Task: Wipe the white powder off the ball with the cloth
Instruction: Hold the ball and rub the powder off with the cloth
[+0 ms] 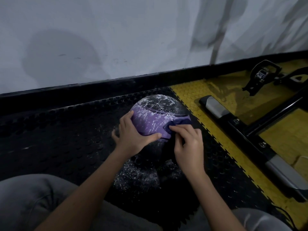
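Currently the ball [150,120] sits on the black studded floor mat [58,130] in front of your knees, close to the black baseboard [100,84] under the pale wall [116,39]. Its top panel is dark and its middle band purple, and both are streaked with white powder; its lower front is in shadow and hard to read. Your left grip [133,137] is wide: the palm lies flat on the ball's left side, the forefinger reaches up along the purple band, and the thumb stretches across the band's lower edge towards the right. The other fingers splay down the ball's far left, low towards the mat. Your right grip [188,144] is narrow and holds the cloth [180,122], a dark blue bunched piece pinched between thumb and fingertips and pressed against the ball's right side at the edge of the purple band. The two thumbs lie near each other but apart. Loose powder [138,179] speckles the mat just in front of the ball, between your forearms, with a lighter scatter out to the left. To the right the black mat meets a yellow mat [188,92] along a toothed seam. On the yellow mat stands a black machine frame [250,130] with a silver foot [215,105], and a pedal [261,75] shows behind it near the wall.
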Action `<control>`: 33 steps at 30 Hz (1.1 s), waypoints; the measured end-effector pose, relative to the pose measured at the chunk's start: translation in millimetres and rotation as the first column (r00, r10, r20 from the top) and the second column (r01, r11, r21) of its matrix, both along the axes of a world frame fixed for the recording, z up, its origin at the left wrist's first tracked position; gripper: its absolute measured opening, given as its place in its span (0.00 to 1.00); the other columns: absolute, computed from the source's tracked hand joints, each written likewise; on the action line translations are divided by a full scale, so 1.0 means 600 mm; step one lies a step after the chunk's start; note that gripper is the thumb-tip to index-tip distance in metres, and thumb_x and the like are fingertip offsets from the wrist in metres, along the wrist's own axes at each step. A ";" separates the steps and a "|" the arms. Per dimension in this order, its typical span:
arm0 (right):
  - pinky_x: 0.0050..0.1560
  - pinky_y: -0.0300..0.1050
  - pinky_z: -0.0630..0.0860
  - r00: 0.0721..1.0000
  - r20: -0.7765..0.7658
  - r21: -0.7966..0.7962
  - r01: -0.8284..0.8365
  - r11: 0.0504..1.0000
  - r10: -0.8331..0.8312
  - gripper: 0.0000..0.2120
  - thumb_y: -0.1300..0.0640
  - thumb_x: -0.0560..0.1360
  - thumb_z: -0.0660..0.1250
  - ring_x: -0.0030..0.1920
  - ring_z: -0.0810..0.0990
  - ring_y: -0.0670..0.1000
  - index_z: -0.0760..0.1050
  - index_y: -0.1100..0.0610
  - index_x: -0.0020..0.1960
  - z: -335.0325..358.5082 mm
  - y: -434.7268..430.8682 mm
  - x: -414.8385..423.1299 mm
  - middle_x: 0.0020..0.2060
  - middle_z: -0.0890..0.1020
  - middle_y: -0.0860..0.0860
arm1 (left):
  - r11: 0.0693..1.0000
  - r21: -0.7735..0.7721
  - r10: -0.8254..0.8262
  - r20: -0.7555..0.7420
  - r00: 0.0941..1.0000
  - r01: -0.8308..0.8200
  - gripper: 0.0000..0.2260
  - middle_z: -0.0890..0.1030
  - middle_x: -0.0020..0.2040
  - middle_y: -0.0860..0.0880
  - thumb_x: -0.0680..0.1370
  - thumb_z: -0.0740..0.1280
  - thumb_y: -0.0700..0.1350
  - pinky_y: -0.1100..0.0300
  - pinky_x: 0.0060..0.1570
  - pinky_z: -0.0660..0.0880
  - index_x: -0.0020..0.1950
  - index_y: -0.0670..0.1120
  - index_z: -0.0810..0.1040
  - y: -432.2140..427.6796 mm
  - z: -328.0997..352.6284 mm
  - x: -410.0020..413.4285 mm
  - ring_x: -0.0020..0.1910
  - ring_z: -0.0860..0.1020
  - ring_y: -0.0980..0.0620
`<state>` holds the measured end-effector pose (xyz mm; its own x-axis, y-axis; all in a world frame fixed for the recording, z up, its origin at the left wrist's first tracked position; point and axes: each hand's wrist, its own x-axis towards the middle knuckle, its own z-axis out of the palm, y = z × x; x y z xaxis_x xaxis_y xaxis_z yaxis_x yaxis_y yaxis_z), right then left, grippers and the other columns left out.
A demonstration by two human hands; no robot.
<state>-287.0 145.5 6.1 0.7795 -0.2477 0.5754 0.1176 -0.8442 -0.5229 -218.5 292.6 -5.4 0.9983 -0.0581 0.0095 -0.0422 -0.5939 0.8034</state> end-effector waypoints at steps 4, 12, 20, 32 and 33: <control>0.49 0.26 0.62 0.999 -0.009 0.020 0.038 0.999 -0.038 0.12 0.65 0.71 0.64 0.41 0.70 0.49 0.82 0.58 0.50 -0.006 -0.002 -0.012 0.45 0.81 0.49 | 1.000 0.027 -0.006 0.075 0.997 0.004 0.52 0.56 0.72 0.53 0.58 0.75 0.65 0.45 0.71 0.45 0.73 0.49 0.53 -0.006 -0.004 -0.014 0.72 0.57 0.54; 0.49 0.25 0.63 0.998 0.002 0.081 0.067 0.995 -0.067 0.13 0.68 0.70 0.63 0.40 0.74 0.52 0.82 0.58 0.47 -0.005 -0.014 -0.042 0.43 0.81 0.50 | 0.997 0.059 -0.048 0.105 0.993 0.042 0.51 0.55 0.72 0.54 0.58 0.72 0.67 0.43 0.71 0.42 0.73 0.49 0.53 -0.015 -0.008 -0.041 0.72 0.56 0.55; 0.52 0.37 0.68 0.983 -0.031 0.227 0.182 0.957 -0.180 0.13 0.72 0.72 0.64 0.46 0.77 0.56 0.81 0.60 0.50 0.003 -0.040 -0.016 0.46 0.81 0.52 | 0.996 0.070 -0.064 0.128 0.990 0.055 0.51 0.53 0.72 0.55 0.59 0.72 0.68 0.43 0.71 0.39 0.73 0.49 0.52 -0.036 -0.006 -0.048 0.72 0.53 0.57; 0.48 0.27 0.62 0.979 -0.034 0.088 0.205 0.975 -0.203 0.13 0.72 0.72 0.64 0.45 0.75 0.57 0.81 0.61 0.51 -0.008 -0.039 -0.010 0.47 0.81 0.54 | 0.998 0.034 -0.063 0.108 0.992 0.060 0.51 0.56 0.71 0.55 0.58 0.74 0.65 0.45 0.70 0.40 0.72 0.49 0.53 -0.013 -0.006 -0.036 0.72 0.56 0.55; 0.49 0.25 0.61 0.985 0.003 0.046 0.172 0.984 -0.172 0.12 0.71 0.72 0.64 0.44 0.73 0.55 0.81 0.61 0.51 -0.010 -0.024 -0.018 0.46 0.81 0.54 | 0.998 0.033 -0.055 0.108 0.993 0.052 0.51 0.56 0.71 0.55 0.58 0.75 0.64 0.45 0.70 0.40 0.72 0.49 0.53 -0.014 -0.007 -0.034 0.72 0.56 0.55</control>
<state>-297.8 130.9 0.0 0.7188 -0.4040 0.5658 -0.0233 -0.8274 -0.5612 -239.1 284.4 -9.8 0.9869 -0.1133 0.1152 -0.1606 -0.6126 0.7739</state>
